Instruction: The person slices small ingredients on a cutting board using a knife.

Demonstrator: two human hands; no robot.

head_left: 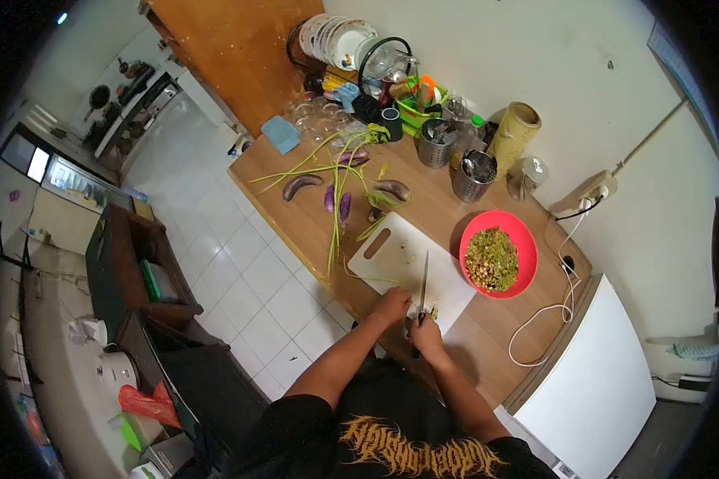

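My right hand (427, 334) is wrapped around the black handle of a knife (424, 281), whose blade points away from me over the white cutting board (453, 299). Just left of it, my left hand (393, 306) rests at the board's near edge with its fingers curled in; whatever they hold is hidden. Small chopped green pieces (434, 311) lie beside the knife. A thin green stalk (373, 278) crosses the board's left side. To the right stands a red bowl (529, 254) filled with chopped green and pale brown pieces (491, 259).
Purple eggplants (301, 187) and long green stalks (335, 215) lie beyond the board. Metal utensil holders (473, 188), a jar (527, 177), glasses (315, 120) and a dish rack with plates (347, 41) line the wall. A white cable (569, 307) trails along the right.
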